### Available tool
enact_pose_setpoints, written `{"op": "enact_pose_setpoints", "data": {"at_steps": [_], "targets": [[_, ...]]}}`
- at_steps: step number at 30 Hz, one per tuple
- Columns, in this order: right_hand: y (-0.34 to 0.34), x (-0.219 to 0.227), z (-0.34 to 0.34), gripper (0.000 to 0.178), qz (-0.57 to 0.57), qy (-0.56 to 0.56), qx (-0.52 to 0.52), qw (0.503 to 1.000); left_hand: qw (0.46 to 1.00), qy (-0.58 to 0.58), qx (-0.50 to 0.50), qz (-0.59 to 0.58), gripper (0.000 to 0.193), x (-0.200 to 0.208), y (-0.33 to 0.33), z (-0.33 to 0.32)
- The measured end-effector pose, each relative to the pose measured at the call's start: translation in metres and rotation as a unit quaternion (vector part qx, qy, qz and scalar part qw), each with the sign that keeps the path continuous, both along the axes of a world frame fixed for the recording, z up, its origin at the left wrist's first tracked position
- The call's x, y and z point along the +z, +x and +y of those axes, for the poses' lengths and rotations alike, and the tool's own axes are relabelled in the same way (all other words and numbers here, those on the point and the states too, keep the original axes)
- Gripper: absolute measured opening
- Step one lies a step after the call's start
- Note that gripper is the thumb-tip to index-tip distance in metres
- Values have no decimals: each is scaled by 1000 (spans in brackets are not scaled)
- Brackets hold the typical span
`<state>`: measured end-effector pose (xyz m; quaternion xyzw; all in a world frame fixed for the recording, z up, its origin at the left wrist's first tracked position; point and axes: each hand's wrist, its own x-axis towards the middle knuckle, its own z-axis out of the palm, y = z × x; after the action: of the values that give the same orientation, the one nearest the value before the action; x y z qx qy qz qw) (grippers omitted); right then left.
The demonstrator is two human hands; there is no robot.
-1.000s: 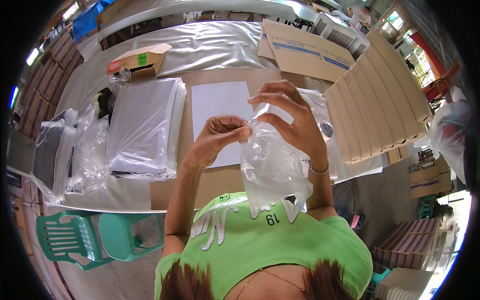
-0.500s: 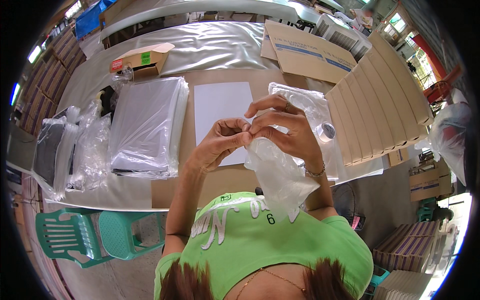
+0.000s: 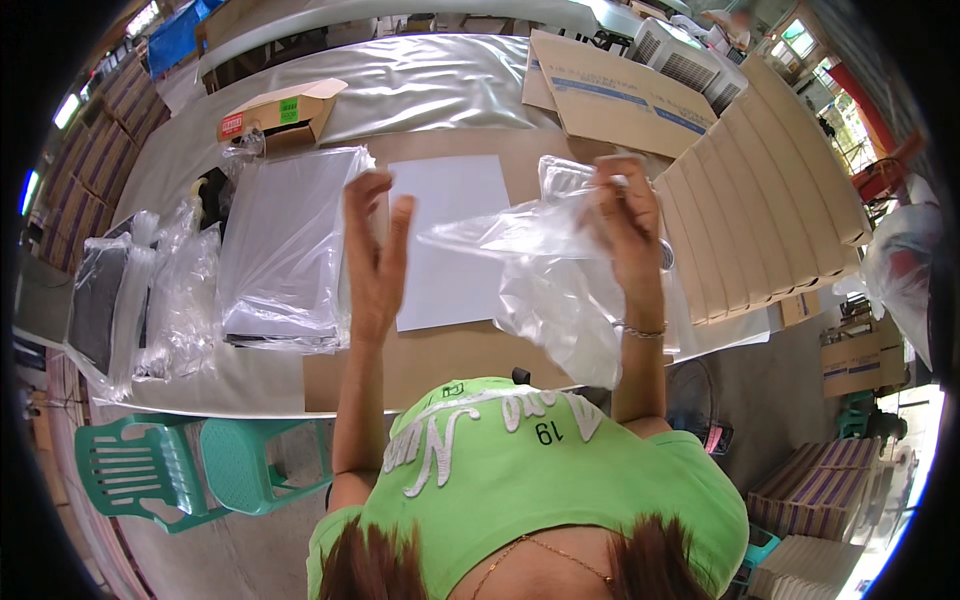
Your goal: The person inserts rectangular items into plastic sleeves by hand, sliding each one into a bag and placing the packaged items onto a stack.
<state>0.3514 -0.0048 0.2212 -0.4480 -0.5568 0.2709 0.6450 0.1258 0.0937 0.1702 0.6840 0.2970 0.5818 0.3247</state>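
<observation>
My right hand [image 3: 628, 225] is closed on a clear plastic bag [image 3: 560, 300], which hangs down and streams out to the left. Part of the bag passes over a white sheet [image 3: 440, 195] lying on brown board in front of me. My left hand [image 3: 375, 255] holds nothing; its thumb and fingers are apart. It hovers between the sheet and a plastic-wrapped stack [image 3: 285, 245] of flat sheets. Behind my right hand lies more folded clear plastic [image 3: 565, 178], and a roll of tape [image 3: 667, 255] is mostly hidden by my wrist.
A row of brown cardboard packs [image 3: 750, 200] stands at the right. Behind are a flattened carton [image 3: 620, 95] and a small open box [image 3: 285, 112]. More bagged items [image 3: 180, 300] lie at the far left. Green plastic chairs [image 3: 145, 470] stand by the table's near left edge.
My hands were together, pinching the bag's edge. Now they are apart: the left has let go and moved left, while the right has swung right with the bag, spreading it out.
</observation>
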Motion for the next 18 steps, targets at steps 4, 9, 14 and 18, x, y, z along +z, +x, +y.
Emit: {"op": "enact_pose_setpoints", "data": {"at_steps": [4, 9, 14, 18], "targets": [[-35, -12, 18, 13, -2, -70, 32, 997, 948, -10, -253, 190, 29, 16, 29, -45], [0, -63, 19, 18, 107, -219, 301, 922, 743, -424, -477, -199, 20, -23, 17, -24], [22, -101, -26, 28, 336, -123, 279, 891, 554, -584, -459, -376, 29, -74, -8, -1], [28, -88, -4, 37, 584, 30, 333, 740, 619, -623, -325, -350, 45, -67, -13, -40]]}}
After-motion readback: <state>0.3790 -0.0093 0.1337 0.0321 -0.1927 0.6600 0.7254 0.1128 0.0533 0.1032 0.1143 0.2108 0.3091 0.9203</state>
